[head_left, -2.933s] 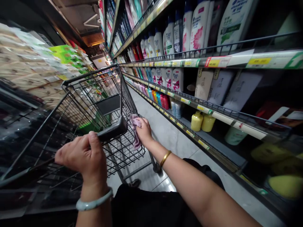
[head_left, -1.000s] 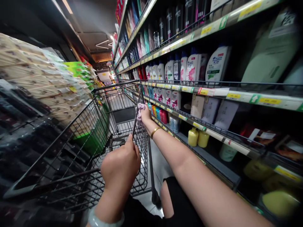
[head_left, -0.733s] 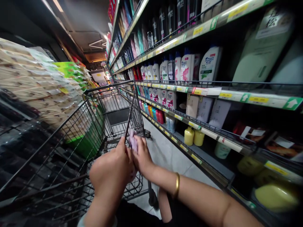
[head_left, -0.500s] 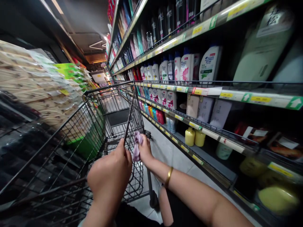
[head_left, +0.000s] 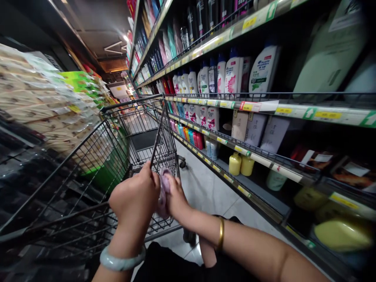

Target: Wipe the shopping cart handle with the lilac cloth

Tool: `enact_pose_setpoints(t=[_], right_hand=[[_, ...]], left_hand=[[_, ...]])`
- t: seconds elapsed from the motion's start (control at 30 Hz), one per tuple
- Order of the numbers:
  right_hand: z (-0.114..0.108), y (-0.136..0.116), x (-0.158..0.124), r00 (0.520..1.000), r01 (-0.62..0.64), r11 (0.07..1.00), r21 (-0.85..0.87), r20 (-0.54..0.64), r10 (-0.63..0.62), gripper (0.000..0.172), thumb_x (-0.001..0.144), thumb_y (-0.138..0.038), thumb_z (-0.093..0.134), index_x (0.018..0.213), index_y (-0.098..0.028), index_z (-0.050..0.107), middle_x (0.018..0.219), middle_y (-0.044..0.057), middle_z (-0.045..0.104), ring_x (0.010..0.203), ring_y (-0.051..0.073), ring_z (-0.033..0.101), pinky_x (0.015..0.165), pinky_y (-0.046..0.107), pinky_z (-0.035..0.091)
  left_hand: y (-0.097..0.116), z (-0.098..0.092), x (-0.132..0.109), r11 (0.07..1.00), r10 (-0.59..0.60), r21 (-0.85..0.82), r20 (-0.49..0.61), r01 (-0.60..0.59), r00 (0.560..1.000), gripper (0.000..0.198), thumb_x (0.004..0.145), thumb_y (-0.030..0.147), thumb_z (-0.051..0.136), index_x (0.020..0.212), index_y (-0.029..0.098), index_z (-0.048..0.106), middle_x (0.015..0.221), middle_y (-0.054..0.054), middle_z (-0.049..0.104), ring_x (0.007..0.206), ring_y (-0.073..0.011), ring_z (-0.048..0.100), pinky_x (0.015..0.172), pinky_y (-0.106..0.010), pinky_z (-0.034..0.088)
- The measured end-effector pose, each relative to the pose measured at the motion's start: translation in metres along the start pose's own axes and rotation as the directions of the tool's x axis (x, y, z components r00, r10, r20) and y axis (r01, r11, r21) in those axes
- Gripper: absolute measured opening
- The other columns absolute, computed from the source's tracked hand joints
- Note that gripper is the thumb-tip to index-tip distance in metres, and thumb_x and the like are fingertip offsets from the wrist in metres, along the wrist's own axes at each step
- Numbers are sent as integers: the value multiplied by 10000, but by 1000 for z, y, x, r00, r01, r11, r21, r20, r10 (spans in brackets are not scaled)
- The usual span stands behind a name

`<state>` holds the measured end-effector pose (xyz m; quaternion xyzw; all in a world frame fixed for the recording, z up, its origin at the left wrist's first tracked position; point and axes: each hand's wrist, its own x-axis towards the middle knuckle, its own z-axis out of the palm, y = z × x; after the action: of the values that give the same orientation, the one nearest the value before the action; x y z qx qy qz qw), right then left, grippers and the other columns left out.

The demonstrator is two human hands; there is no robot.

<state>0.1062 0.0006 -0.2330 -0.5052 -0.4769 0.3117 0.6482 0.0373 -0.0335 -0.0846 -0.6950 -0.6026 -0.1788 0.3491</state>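
Note:
A dark metal shopping cart (head_left: 157,137) stands before me, and its wire basket holds nothing that I can make out. My left hand (head_left: 133,199), a pale bangle on its wrist, is closed around the cart's right top rail. Close beside it, my right hand (head_left: 176,197) grips a crumpled light purple cloth (head_left: 163,192) against the outer side of that rail. A gold bangle circles the right wrist. Most of the left fingers are hidden behind the back of the hand.
On the right runs a long shelf (head_left: 264,164) with shampoo bottles (head_left: 233,76), boxes (head_left: 274,133) and yellow bottles (head_left: 235,163). Stacked packages (head_left: 49,105) and a green bin (head_left: 107,168) line the left. Grey tiled floor (head_left: 214,192) shows between cart and shelf.
My right hand has come back toward me along the rail with the purple cloth, nearer to my left hand. The left hand keeps its hold, and the view has shifted slightly.

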Motion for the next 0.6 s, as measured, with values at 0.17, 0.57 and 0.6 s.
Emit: enact_pose_setpoints(t=[0.17, 0.57, 0.6], right_hand=[[-1, 8, -27, 1000, -6, 1000, -9, 13, 6, 589, 821, -108, 570, 1384, -274, 611, 1313, 99, 631, 1207, 221, 644, 1091, 399, 527], [17, 26, 83, 945, -325, 933, -156, -102, 312, 371, 876, -190, 574, 1218, -264, 697, 1024, 36, 631, 924, 192, 641, 899, 323, 548], [18, 33, 68, 944, -327, 931, -163, -97, 315, 374, 875, -228, 603, 1238, -262, 686, 1025, 34, 626, 912, 193, 641, 900, 333, 551]], left_hand=[[-7, 2, 0, 999, -5, -39, -4, 5, 1000, 511, 1039, 354, 346, 1402, 235, 684, 726, -118, 737, 611, -250, 641, 566, -316, 181], [-14, 3, -1, 996, -36, -75, 17, 37, 999, 509, 1030, 373, 346, 1362, 242, 709, 796, -113, 760, 658, -251, 653, 577, -339, 191], [-16, 3, -1, 996, -41, -81, 28, 44, 999, 508, 1029, 374, 351, 1367, 243, 707, 795, -115, 758, 664, -251, 654, 580, -339, 192]])
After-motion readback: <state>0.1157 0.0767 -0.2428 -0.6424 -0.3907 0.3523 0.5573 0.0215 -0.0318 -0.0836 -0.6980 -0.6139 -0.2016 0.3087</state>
